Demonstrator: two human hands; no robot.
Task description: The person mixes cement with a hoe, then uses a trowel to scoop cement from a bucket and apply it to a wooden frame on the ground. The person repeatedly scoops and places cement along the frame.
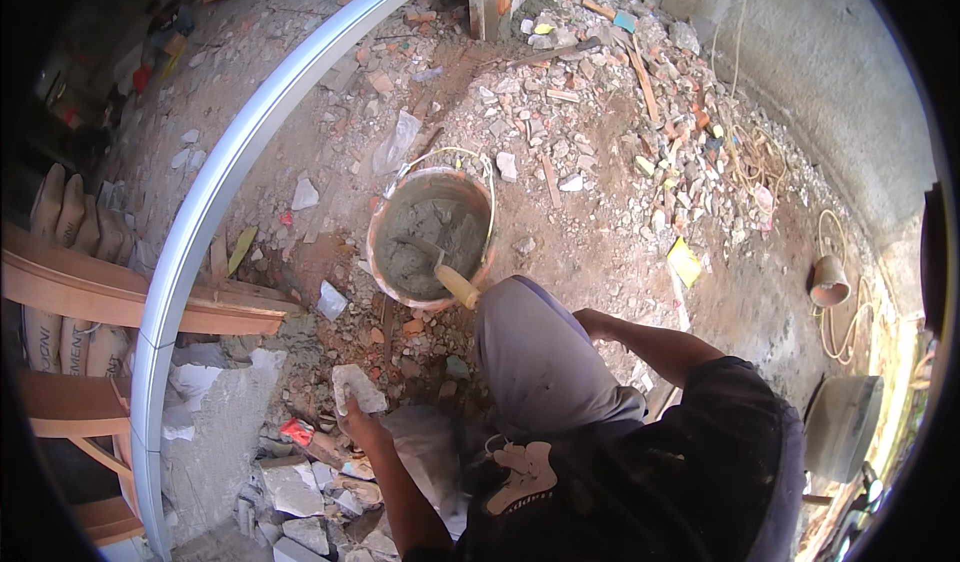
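Note:
My left hand is closed round a pale grey chunk of broken masonry, held low beside my left leg. My right hand rests at the far side of my bent right knee; its fingers are mostly hidden there. Just beyond the knee stands a bucket with a thin wire handle, partly filled with wet grey mortar. A trowel leans in it, its blade in the mortar and its pale handle over the near rim.
A shiny metal bar curves across the left side, beside wooden frame pieces and stacked sacks. Broken slabs lie by my left arm. Rubble covers the ground towards the grey wall. A small pot-like container lies at right.

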